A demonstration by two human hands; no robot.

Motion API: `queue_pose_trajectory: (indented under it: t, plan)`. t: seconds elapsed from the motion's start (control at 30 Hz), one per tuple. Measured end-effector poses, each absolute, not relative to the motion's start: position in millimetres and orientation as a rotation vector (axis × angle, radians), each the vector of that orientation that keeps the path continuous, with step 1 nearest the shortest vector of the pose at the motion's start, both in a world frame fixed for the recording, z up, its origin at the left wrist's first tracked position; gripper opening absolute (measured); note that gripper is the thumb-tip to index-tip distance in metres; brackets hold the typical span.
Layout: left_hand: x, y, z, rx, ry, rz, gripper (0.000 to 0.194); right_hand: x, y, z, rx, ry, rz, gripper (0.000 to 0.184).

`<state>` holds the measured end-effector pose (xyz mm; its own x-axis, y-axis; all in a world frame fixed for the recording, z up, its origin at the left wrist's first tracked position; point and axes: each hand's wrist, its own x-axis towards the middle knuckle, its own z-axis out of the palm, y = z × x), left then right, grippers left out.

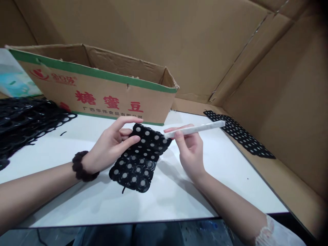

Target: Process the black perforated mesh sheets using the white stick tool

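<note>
My left hand (112,145) grips a black rubbery sheet (139,170) by its upper left edge, the thumb on top. Rows of pale grey round dots cover the sheet, which bends across its middle; its upper half is raised and its lower part is near the white table. A thin black strand hangs from its bottom edge. In a pinch, my right hand (191,150) holds a slim white stick (200,128), perhaps wrapped, whose left tip meets or nearly meets the sheet's upper right corner. Exactly what the stick is, I cannot tell.
Behind my hands stands an open cardboard box (102,92) with a green rim and red lettering. Black sheets with ring-shaped holes (28,123) are piled at left. Another dotted black sheet (241,135) lies at the table's (217,198) right edge. Cardboard walls enclose the back and right.
</note>
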<state>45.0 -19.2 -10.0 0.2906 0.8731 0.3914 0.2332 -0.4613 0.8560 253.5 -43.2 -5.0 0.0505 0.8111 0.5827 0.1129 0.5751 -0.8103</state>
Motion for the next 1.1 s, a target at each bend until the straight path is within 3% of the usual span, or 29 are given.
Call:
queue_pose_trajectory:
  t: [0.1,0.2,0.5,0.77,1.1]
  plan:
    - [45.7,-21.9,-8.4,1.822,0.936,1.142,0.031,253.2,-44.8,-3.6,-0.78,-1.431,0.753,0.01]
    - [45.6,-22.8,-6.0,1.772,0.945,1.058,0.037,253.8,-44.5,-2.7,-0.752,-1.391,0.845,0.013]
    - [44.2,-21.2,-5.2,1.905,1.014,1.006,0.046,255.5,-41.9,-7.7,-0.832,-1.755,0.815,0.012]
    - [41.3,-19.0,-1.3,2.141,1.049,1.28,0.018,256.4,-44.3,-6.4,-0.719,-1.985,0.48,0.007]
    - [41.8,-34.3,-0.2,2.086,1.052,1.208,0.013,257.7,-52.1,-1.4,-0.805,-1.692,0.663,0.008]
